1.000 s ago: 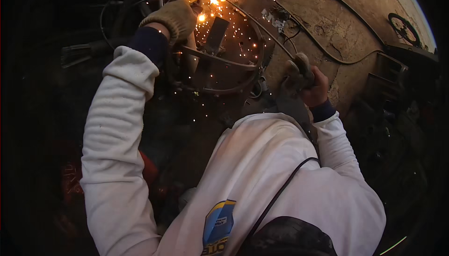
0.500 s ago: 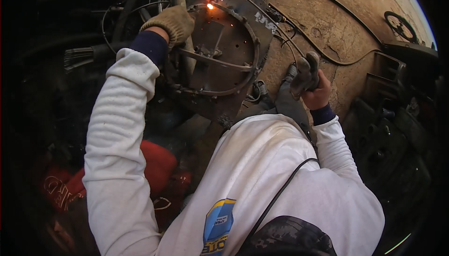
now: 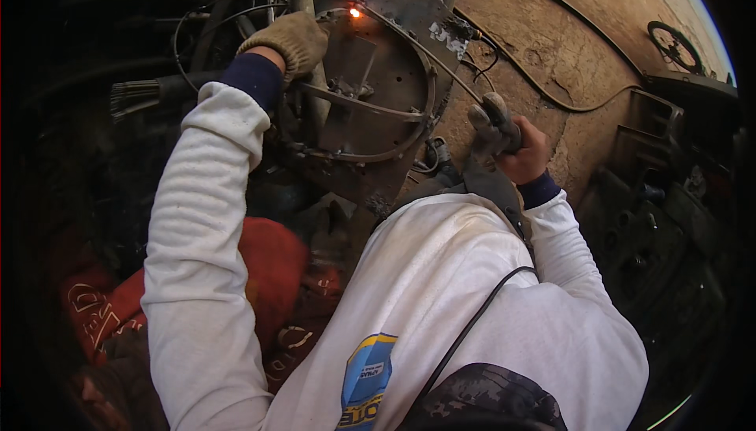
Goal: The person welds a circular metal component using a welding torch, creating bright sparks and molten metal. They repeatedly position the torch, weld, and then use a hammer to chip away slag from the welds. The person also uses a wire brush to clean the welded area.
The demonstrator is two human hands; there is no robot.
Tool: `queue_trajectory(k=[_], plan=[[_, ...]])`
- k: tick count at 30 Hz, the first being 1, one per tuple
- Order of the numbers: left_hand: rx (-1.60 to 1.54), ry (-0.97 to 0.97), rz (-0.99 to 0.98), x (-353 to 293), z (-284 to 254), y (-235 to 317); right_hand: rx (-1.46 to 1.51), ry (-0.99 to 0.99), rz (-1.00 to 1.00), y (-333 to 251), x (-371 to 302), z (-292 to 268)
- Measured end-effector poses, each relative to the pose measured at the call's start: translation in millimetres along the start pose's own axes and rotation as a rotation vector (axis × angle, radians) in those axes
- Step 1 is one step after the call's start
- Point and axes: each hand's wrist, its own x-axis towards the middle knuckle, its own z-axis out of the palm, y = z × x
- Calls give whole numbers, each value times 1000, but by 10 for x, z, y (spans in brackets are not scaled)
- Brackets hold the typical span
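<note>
My left hand (image 3: 290, 42), in a tan knit glove, is closed around a thick, worn pipe-like bar (image 3: 317, 104) that shows above and below the fist. Beside it, a round metal ring frame (image 3: 432, 88) with a crossbar lies on a dark steel plate (image 3: 394, 128). At the ring's far edge a small orange spot (image 3: 354, 13) glows. My bare right hand (image 3: 526, 150) is closed on a welding electrode holder (image 3: 496, 122) with worn, dark jaws. From it a long thin electrode (image 3: 441, 67) slants over the ring, its far tip close to the glowing spot.
Thin cables (image 3: 189, 33) loop left of my glove, near a bundle of rods (image 3: 130, 98). A hose (image 3: 567, 105) runs over the brown ground at right, where dark metal parts (image 3: 646, 218) lie. Red cloth (image 3: 272, 261) is below my left arm. A spoked wheel (image 3: 673, 45) stands far right.
My right hand has moved slightly left, bringing the electrode's tip down beside the glowing spot. That spot is dimmer and fewer sparks show. My left hand has stayed in place.
</note>
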Motion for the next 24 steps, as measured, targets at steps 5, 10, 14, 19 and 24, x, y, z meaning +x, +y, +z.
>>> queue_trajectory(k=[5,10,14,19,24], plan=[[53,-32,-3,-46,-21,36,-18,-8,0,16,-21,20],[59,-57,-4,-92,-43,62,-44,-5,4,-13,-28,33],[8,-42,-35,-116,-31,56,-25,-11,-11,-7,-19,44],[-8,-12,-57,-175,-64,120,-23,-10,-7,-16,-14,46],[36,-32,-51,-258,-113,101,-5,-24,-25,-44,24,56]])
